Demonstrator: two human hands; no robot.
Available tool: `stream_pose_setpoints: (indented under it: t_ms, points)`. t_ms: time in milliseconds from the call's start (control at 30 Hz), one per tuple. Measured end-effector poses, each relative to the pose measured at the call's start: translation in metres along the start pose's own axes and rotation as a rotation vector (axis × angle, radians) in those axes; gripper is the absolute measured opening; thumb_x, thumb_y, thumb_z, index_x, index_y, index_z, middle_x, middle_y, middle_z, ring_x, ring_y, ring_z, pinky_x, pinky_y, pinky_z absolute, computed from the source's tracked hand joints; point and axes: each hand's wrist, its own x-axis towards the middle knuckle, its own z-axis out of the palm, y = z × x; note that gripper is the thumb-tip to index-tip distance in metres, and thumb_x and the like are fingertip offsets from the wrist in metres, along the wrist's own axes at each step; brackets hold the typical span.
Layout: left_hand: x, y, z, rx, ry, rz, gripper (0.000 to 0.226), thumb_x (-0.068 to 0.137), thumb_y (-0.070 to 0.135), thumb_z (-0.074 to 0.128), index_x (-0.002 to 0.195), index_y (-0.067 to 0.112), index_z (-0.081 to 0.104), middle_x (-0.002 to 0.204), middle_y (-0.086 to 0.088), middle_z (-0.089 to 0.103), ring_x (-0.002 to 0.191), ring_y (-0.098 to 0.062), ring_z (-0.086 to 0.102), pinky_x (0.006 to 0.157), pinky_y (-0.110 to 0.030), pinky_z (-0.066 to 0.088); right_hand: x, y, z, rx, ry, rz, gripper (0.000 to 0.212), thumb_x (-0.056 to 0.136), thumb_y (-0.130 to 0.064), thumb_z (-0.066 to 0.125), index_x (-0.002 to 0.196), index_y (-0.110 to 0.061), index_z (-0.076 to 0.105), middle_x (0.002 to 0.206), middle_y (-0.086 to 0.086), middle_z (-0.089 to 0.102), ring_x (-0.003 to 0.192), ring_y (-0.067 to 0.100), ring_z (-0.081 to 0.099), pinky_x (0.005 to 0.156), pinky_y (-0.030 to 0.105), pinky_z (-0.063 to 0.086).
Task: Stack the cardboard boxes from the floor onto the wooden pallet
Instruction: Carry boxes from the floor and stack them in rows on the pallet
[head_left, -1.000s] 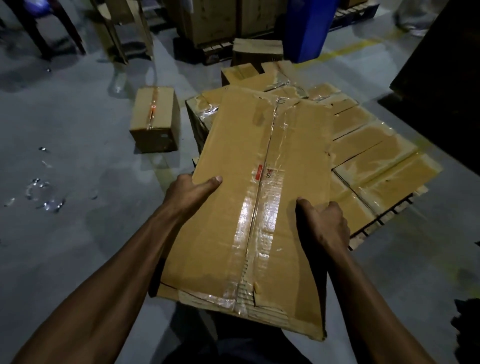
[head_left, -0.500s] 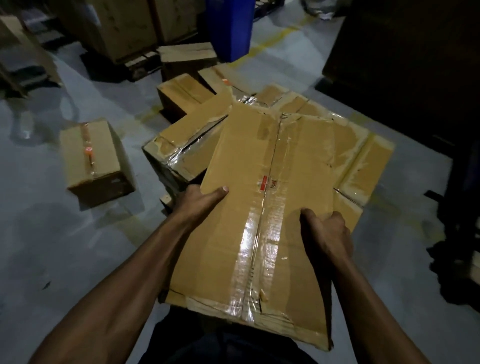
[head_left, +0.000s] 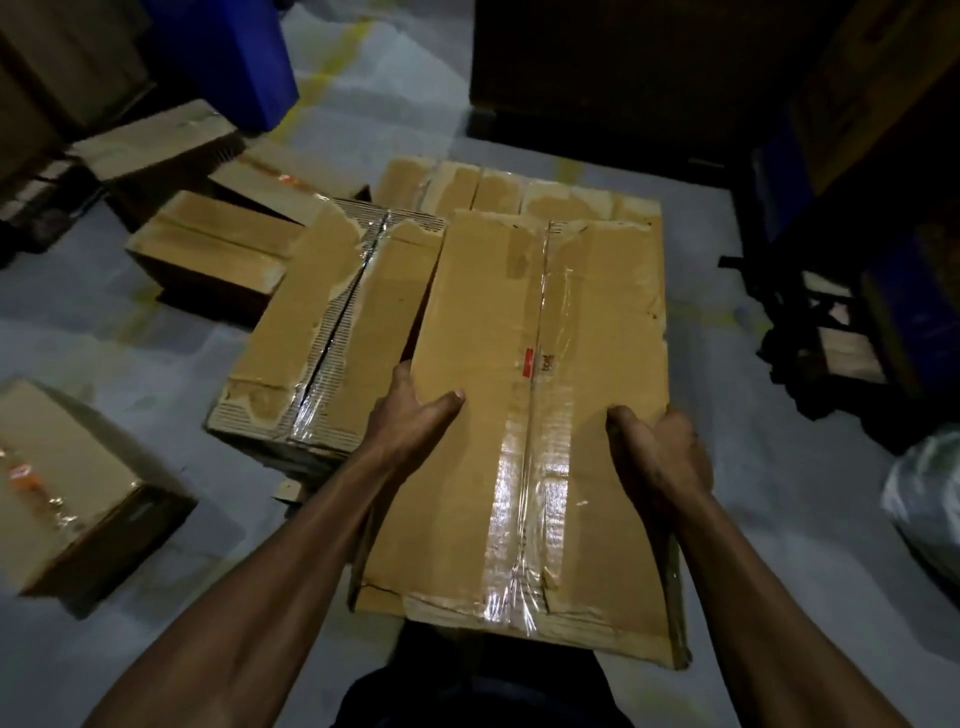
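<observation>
I hold a long taped cardboard box (head_left: 524, 415) in front of me with both hands, its far end over the boxes on the pallet. My left hand (head_left: 410, 415) grips its left edge, thumb on top. My right hand (head_left: 660, 457) grips its right edge. Another taped box (head_left: 332, 332) sits on the stack just left of it. A row of boxes (head_left: 519, 192) lies behind. The wooden pallet (head_left: 288, 491) shows only as a small corner under the stack.
A small box (head_left: 67, 483) stands on the floor at the left. More boxes (head_left: 213, 249) lie on the floor behind the stack, near a blue bin (head_left: 228, 57). Dark shelving and a trolley (head_left: 831, 322) stand at the right, with a plastic bag (head_left: 924, 499).
I have turned and stepped toward the pallet. The held box now lies alongside the left box on the stack; the small floor box has slid to the lower left of view.
</observation>
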Motion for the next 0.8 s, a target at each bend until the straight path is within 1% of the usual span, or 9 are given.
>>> stream_pose_setpoints:
  t_ms: [133, 300, 400, 433, 500, 567, 633, 733, 800]
  points:
    - [0.023, -0.008, 0.011, 0.031, -0.030, 0.026, 0.072, 0.080, 0.055, 0.069, 0.140, 0.028, 0.039, 0.126, 0.001, 0.063, 0.112, -0.026, 0.062, 0.099, -0.046, 0.051, 0.018, 0.004, 0.013, -0.036, -0.006, 0.034, 0.065, 0.088, -0.061, 0.054, 0.131, -0.014, 0.047, 0.120, 0.014, 0.059, 0.108, 0.038, 0.056, 0.090, 0.043, 0.044]
    - [0.056, -0.013, 0.020, 0.064, -0.016, 0.022, 0.078, 0.074, 0.057, 0.066, 0.139, 0.020, 0.042, 0.128, -0.001, 0.063, 0.114, -0.025, 0.061, 0.099, -0.044, 0.050, 0.052, 0.006, 0.041, 0.004, -0.035, 0.052, 0.062, 0.086, -0.060, 0.056, 0.126, -0.014, 0.048, 0.112, 0.012, 0.060, 0.094, 0.032, 0.054, 0.088, 0.045, 0.048]
    - [0.086, -0.017, 0.026, 0.074, -0.006, 0.000, 0.075, 0.081, 0.050, 0.070, 0.142, 0.019, 0.041, 0.132, -0.002, 0.061, 0.118, -0.024, 0.059, 0.101, -0.040, 0.049, 0.081, -0.002, 0.060, 0.029, -0.071, 0.087, 0.063, 0.086, -0.059, 0.056, 0.129, -0.014, 0.048, 0.114, 0.014, 0.061, 0.102, 0.037, 0.057, 0.092, 0.047, 0.048]
    - [0.096, -0.019, 0.028, 0.080, -0.010, -0.012, 0.076, 0.081, 0.051, 0.070, 0.143, 0.020, 0.039, 0.134, -0.002, 0.059, 0.119, -0.023, 0.058, 0.101, -0.040, 0.048, 0.090, -0.005, 0.065, 0.035, -0.083, 0.093, 0.063, 0.087, -0.059, 0.056, 0.130, -0.014, 0.048, 0.116, 0.014, 0.061, 0.104, 0.038, 0.057, 0.092, 0.046, 0.047]
    - [0.116, -0.022, 0.028, 0.108, -0.011, -0.017, 0.085, 0.074, 0.060, 0.066, 0.145, 0.023, 0.036, 0.139, -0.002, 0.053, 0.124, -0.022, 0.054, 0.105, -0.045, 0.047, 0.107, -0.012, 0.076, 0.030, -0.093, 0.092, 0.063, 0.088, -0.057, 0.057, 0.132, -0.012, 0.047, 0.118, 0.016, 0.060, 0.107, 0.039, 0.056, 0.091, 0.045, 0.044]
    - [0.138, -0.027, 0.030, 0.178, -0.001, -0.011, 0.097, 0.072, 0.065, 0.062, 0.151, 0.022, 0.026, 0.153, -0.005, 0.037, 0.138, -0.025, 0.041, 0.113, -0.050, 0.039, 0.126, -0.017, 0.088, 0.034, -0.092, 0.091, 0.062, 0.088, -0.055, 0.058, 0.132, -0.012, 0.048, 0.121, 0.016, 0.061, 0.110, 0.040, 0.056, 0.091, 0.044, 0.043]
    - [0.154, -0.032, 0.031, 0.262, -0.005, 0.015, 0.107, 0.074, 0.068, 0.059, 0.157, 0.021, 0.012, 0.164, -0.001, 0.016, 0.151, -0.024, 0.018, 0.121, -0.050, 0.025, 0.142, -0.019, 0.102, 0.056, -0.097, 0.093, 0.060, 0.088, -0.053, 0.060, 0.132, -0.013, 0.048, 0.122, 0.015, 0.062, 0.111, 0.039, 0.057, 0.091, 0.043, 0.043]
    - [0.181, -0.049, 0.038, 0.508, -0.064, 0.031, 0.111, 0.078, 0.072, 0.045, 0.159, 0.015, -0.004, 0.167, -0.002, -0.013, 0.153, -0.019, -0.014, 0.125, -0.046, 0.000, 0.165, -0.016, 0.137, 0.100, -0.184, 0.112, 0.062, 0.090, -0.052, 0.059, 0.138, -0.016, 0.041, 0.125, 0.014, 0.063, 0.112, 0.039, 0.059, 0.092, 0.042, 0.046]
    - [0.194, -0.061, 0.044, 0.736, -0.104, 0.059, 0.108, 0.079, 0.075, 0.030, 0.158, 0.012, -0.009, 0.164, -0.007, -0.023, 0.150, -0.020, -0.024, 0.122, -0.042, -0.012, 0.176, -0.012, 0.158, 0.097, -0.253, 0.108, 0.063, 0.094, -0.053, 0.054, 0.142, -0.018, 0.032, 0.129, 0.015, 0.062, 0.113, 0.039, 0.060, 0.095, 0.044, 0.047]
